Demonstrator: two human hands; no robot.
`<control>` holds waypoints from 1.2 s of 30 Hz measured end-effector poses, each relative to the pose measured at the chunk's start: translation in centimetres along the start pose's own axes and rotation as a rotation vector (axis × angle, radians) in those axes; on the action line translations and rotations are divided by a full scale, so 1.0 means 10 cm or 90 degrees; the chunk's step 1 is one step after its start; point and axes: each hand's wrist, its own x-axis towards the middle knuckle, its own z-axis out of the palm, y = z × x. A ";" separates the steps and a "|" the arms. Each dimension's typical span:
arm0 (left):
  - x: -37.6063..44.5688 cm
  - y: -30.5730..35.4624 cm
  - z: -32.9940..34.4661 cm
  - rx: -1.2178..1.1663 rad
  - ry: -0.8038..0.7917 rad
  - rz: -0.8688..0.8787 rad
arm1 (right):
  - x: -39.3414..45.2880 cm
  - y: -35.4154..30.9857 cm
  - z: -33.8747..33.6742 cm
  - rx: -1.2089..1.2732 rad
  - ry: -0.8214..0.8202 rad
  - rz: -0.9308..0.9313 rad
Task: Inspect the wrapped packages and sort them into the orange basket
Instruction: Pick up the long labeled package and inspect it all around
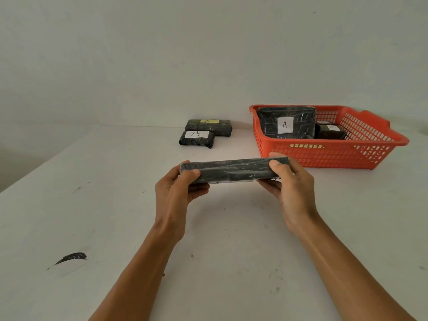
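Held package: a long, flat package wrapped in black plastic film (234, 169) was up off the white table (115, 205), edge-on to the person, just in front of the orange plastic mesh basket (324, 156).
Left hand (176, 193): closed around the package's left end, thumb on the near edge, fingers underneath.
Right hand (291, 184): clamped on the right end, thumb on top.
Basket contents: a large black wrapped package with a white "A" label (287, 122) leaned against the back wall; a smaller dark labelled package (331, 132) lay beside it.
Waiting pile: two black wrapped packages marked "A" (203, 133) sat touching at the table's far edge, left of the basket.
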 end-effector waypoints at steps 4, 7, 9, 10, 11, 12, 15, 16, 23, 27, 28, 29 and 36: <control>0.01 -0.02 0.00 0.027 0.014 0.003 | -0.03 0.03 0.00 -0.025 -0.027 -0.041; 0.03 -0.02 -0.02 0.013 0.033 -0.003 | -0.02 0.05 -0.01 -0.008 -0.051 -0.029; 0.04 -0.02 -0.04 0.011 0.036 -0.003 | -0.01 0.06 -0.02 0.006 -0.056 -0.018; 0.05 -0.02 -0.04 0.011 0.038 -0.006 | 0.00 0.07 -0.02 0.004 -0.055 -0.020; 0.04 -0.03 -0.04 0.010 0.037 -0.008 | 0.00 0.07 -0.02 -0.003 -0.053 -0.023; 0.04 -0.03 -0.04 0.009 0.035 -0.008 | 0.00 0.07 -0.02 -0.011 -0.049 -0.026; 0.03 -0.03 -0.03 0.004 0.017 0.000 | -0.01 0.06 -0.02 -0.023 -0.034 -0.034; 0.02 -0.03 -0.02 0.005 0.012 0.004 | -0.02 0.05 -0.01 -0.028 -0.033 -0.037; 0.04 -0.06 -0.03 0.031 0.023 -0.013 | -0.03 0.07 -0.01 -0.040 -0.058 -0.049; 0.05 -0.07 -0.05 0.041 0.031 -0.010 | -0.02 0.08 -0.01 -0.048 -0.060 -0.058; 0.05 -0.08 -0.05 0.043 0.031 -0.012 | -0.02 0.08 -0.01 -0.049 -0.054 -0.059; 0.05 -0.08 -0.05 0.043 0.029 -0.018 | -0.02 0.08 -0.01 -0.051 -0.048 -0.060; 0.00 -0.07 -0.02 0.137 0.027 0.005 | -0.03 0.07 -0.01 -0.054 0.004 -0.054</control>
